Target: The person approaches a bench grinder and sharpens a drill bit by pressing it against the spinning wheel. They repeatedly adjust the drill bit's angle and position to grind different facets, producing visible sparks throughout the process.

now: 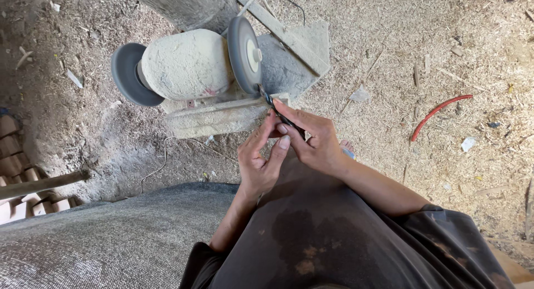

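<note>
A dusty bench grinder (pixel 186 64) stands on the ground with a grey wheel at each end. Both my hands hold a thin dark drill bit (pixel 276 110) whose tip touches the lower edge of the right grinding wheel (pixel 243 54). My right hand (pixel 314 141) grips the bit's rear part from the right. My left hand (pixel 258 158) pinches it from below with thumb and fingers. The bit's back end is hidden inside my hands.
The left grinding wheel (pixel 127 73) faces left. The ground is covered in sawdust and wood chips. A red curved strip (pixel 436 115) lies to the right. A grey cloth-covered surface (pixel 111 239) fills the lower left. A wooden stick (pixel 44 183) juts in at left.
</note>
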